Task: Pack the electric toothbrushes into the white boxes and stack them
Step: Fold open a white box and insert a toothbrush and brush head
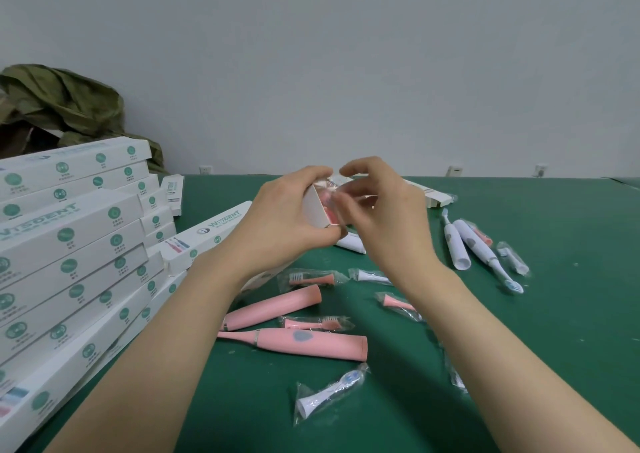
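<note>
My left hand (280,217) grips the open end of a white box (317,210), held up over the green table (554,331). My right hand (377,210) pinches a clear wrapper with a pink brush head (330,198) at the box mouth. Two pink toothbrush handles (277,305) (311,343) lie below my hands. Two white toothbrushes (457,244) (485,251) lie to the right. Wrapped brush heads, pink (311,277) and white (332,392), are scattered around.
A tall stack of white boxes (69,244) with green print fills the left side. One more white box (207,237) leans on the stack by my left wrist. Open boxes (433,194) lie at the back. A green cloth bag (62,102) sits against the wall.
</note>
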Motion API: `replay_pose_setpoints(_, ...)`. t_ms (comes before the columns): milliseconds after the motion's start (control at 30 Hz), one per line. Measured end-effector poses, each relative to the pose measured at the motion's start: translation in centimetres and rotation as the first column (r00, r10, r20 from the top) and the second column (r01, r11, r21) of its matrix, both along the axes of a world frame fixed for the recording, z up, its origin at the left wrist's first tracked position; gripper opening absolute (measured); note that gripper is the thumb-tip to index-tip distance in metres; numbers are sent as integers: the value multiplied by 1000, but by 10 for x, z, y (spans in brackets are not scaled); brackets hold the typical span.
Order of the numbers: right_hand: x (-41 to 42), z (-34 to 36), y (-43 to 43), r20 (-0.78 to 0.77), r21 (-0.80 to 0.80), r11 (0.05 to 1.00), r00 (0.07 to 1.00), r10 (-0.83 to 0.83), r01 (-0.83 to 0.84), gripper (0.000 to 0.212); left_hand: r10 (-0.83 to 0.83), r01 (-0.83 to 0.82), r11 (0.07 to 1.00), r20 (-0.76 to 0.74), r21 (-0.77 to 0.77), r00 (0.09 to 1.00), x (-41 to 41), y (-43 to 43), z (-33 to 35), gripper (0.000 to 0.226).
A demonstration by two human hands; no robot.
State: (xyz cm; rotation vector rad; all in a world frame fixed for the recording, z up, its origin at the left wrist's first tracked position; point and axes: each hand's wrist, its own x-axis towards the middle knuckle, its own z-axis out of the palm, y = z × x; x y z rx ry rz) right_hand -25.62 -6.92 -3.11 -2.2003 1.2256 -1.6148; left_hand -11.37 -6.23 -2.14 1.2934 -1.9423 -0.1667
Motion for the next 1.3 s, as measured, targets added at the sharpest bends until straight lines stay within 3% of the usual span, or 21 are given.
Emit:
replay_pose_setpoints(100, 8, -5, -1, -267, 17, 996, 960, 88, -87, 18, 21, -21, 1000, -20, 6, 1000, 3, 0, 2, 70)
replay_pose_setpoints(133, 10, -5, 0, -289, -3, 991, 949, 127, -134, 22, 31, -31, 1000, -24, 5, 999, 5, -1, 3, 70)
replay_pose_setpoints(233, 7, -1, 4, -64, -29, 984, 983, 173, -175, 30, 56, -56, 998, -43, -16, 998, 11, -1, 6, 69)
replay_pose_setpoints(300, 0, 0, -2, 124, 23, 996, 989, 86, -90, 32, 72, -73, 997, -39, -21, 997, 16, -2, 7, 71)
replay_pose_setpoints(333, -2, -2, -7, 140, 69, 997, 990, 36, -46, 31, 85, -85, 996, -26, -22, 996, 19, -4, 8, 72)
replay_pose_setpoints(367, -2, -5, -11, 94, 132, 991, 996, 0, -12, 31, 98, -98, 995, -10, -21, 995, 22, -5, 7, 73)
replay_pose_setpoints(433, 3, -15, -22, -154, 285, 958, 988, 15, 30, 29, 122, -122, 992, 8, -14, 992, 26, -8, 6, 74)
replay_pose_setpoints(533, 18, -41, -41, -539, 451, 885, 825, 171, 111, 26, 137, -137, 991, -6, -3, 991, 30, -10, 5, 75)
replay_pose_setpoints(600, 30, -55, -50, -596, 541, 824, 768, 233, 170, 37, 131, -131, 991, -14, 2, 991, 31, -10, 5, 75)
replay_pose_setpoints(700, 41, -68, -57, -582, 606, 774, 766, 273, 184, 52, 117, -116, 993, -15, 14, 993, 31, -10, 4, 74)
replay_pose_setpoints(800, 38, -65, -55, -612, 529, 829, 758, 225, 181, 35, 109, -109, 994, -3, 10, 994, 31, -10, 3, 73)
replay_pose_setpoints(867, 30, -50, -46, -544, 459, 878, 825, 156, 137, 15, 111, -111, 994, -10, 11, 994, 30, -11, 2, 73)
replay_pose_setpoints(933, 15, -28, -36, -332, 550, 834, 926, 177, 38, 16, 110, -110, 994, -23, 0, 994, 28, -11, 1, 67)
replay_pose_setpoints(967, 6, -13, -29, -127, 672, 734, 962, 240, -95, 15, 111, -112, 994, -32, -10, 993, 28, -12, -1, 64)
replay_pose_setpoints(1000, -3, 2, -22, 133, 768, 572, 945, 297, -288, 13, 115, -116, 993, -44, -16, 992, 27, -12, -2, 61)
replay_pose_setpoints(1033, -10, 15, -15, 383, 778, 403, 872, 304, -482, 13, 119, -120, 993, -56, -14, 991, 26, -12, -3, 60)
replay_pose_setpoints(1067, -16, 25, -9, 551, 729, 296, 786, 282, -617, 16, 119, -120, 993, -67, -9, 991, 24, -12, -4, 60)
replay_pose_setpoints(1100, -18, 31, -5, 652, 660, 270, 713, 257, -701, 20, 116, -117, 993, -71, -9, 991, 22, -11, -5, 61)
replay_pose_setpoints(1133, -17, 35, -3, 722, 579, 303, 649, 241, -757, 26, 112, -114, 993, -72, -17, 991, 19, -11, -4, 61)
replay_pose_setpoints(1200, -11, 36, -3, 812, 400, 468, 542, 219, -788, 26, 92, -96, 994, -83, -45, 992, 14, -8, -4, 53)
replay_pose_setpoints(1300, -4, 29, -7, 830, 281, 744, 543, 130, -607, 6, 79, -86, 994, -107, -62, 991, 10, -5, -1, 53)
